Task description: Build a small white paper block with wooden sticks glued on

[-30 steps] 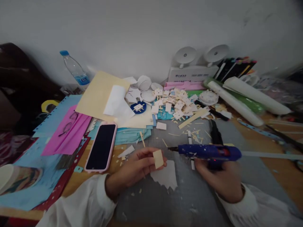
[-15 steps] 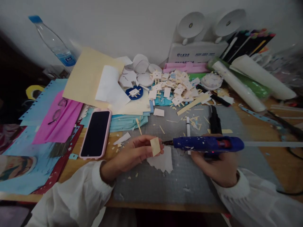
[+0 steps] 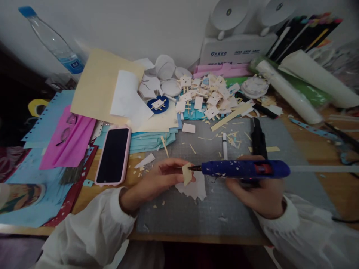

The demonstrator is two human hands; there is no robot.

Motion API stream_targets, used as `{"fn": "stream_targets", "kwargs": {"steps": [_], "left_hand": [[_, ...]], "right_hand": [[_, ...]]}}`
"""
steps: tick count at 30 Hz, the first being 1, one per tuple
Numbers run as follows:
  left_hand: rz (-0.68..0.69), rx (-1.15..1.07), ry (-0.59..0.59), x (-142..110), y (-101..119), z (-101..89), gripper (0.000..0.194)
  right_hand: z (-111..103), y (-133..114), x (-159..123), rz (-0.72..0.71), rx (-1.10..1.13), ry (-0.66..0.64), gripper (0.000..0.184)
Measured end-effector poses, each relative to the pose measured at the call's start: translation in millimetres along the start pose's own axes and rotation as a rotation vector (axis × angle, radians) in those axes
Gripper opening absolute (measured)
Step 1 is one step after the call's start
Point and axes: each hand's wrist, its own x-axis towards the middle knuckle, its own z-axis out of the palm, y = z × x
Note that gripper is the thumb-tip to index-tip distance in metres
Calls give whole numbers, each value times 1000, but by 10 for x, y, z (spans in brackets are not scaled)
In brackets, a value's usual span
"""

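Note:
My left hand [image 3: 165, 175] pinches a small cream paper piece [image 3: 186, 174] upright between thumb and fingers. My right hand [image 3: 260, 194] is wrapped round the handle of a blue hot glue gun [image 3: 238, 169], spotted with white. Its dark nozzle points left and reaches the face of the paper piece. A clear glue stick [image 3: 316, 169] juts from the gun's back end. Beneath my left fingers, a torn white paper scrap [image 3: 194, 188] lies on the grey cutting mat [image 3: 196, 220].
Small paper figures [image 3: 214, 99] are heaped at the back, with a lone white card [image 3: 189, 128] in front. A phone [image 3: 113, 155] lies to the left. A white marker [image 3: 224, 145] and a black tool [image 3: 258, 138] lie beyond the gun. A bottle [image 3: 53, 43] stands back left.
The paper piece has turned more edge-on to me, and the glue gun's nozzle now overlaps its upper part instead of sitting at its right edge. The view has shifted slightly.

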Motion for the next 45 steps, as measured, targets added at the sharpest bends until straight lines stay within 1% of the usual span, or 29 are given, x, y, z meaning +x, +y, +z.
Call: {"fn": "stream_targets", "kwargs": {"steps": [8,11,16,21,25,31,45], "left_hand": [[11,-9,-18,-1,10,21,31],[8,-30,-27,1,7,12,29],[11,-43,-51,4,-12,-12,29],[14,-31,-52,4,-11,-10,30],[18,-34,-47,6,-16,-16,32],[3,-46,-33,-1,-21,-19,34],[-15,-71,-14,-1,-13,-22,29]], "right_hand": [[5,-10,-23,33,7,-40,18],[8,-15,-27,34,20,-42,16],[18,-22,-39,77,34,-45,14],[23,-34,-32,30,16,-37,16],[25,-37,-21,50,11,-35,14],[18,-1,-9,0,-23,-20,13],[4,2,-18,40,-13,-24,11]]}}
